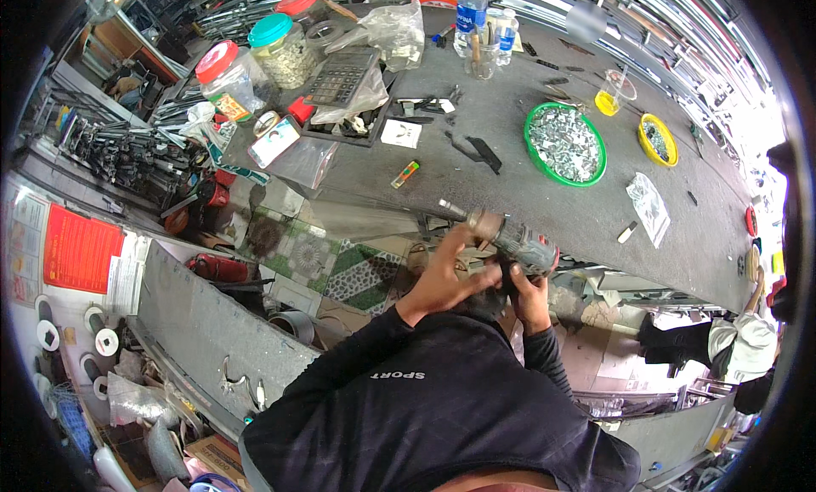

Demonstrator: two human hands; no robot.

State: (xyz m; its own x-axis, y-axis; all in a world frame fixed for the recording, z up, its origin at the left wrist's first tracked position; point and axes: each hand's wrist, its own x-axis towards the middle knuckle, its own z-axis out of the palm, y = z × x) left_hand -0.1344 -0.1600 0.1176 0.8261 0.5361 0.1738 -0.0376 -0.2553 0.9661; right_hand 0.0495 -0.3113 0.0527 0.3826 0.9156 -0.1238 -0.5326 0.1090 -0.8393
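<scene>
A cordless drill is held level in front of my body at the table's near edge. Its chuck and bit point to the left. My right hand is closed round its handle, just below the motor body. Close to the chuck is my left hand, with forefinger and thumb spread apart; whether a fingertip touches the drill I cannot tell. Beyond the drill, on the dark table, lie a small lighter-like object and a black flat piece.
A green basket of small metal parts and a smaller yellow basket stand on the right. Lidded jars, a calculator and a phone sit at left. Bottles stand farther back. Another person is at far right.
</scene>
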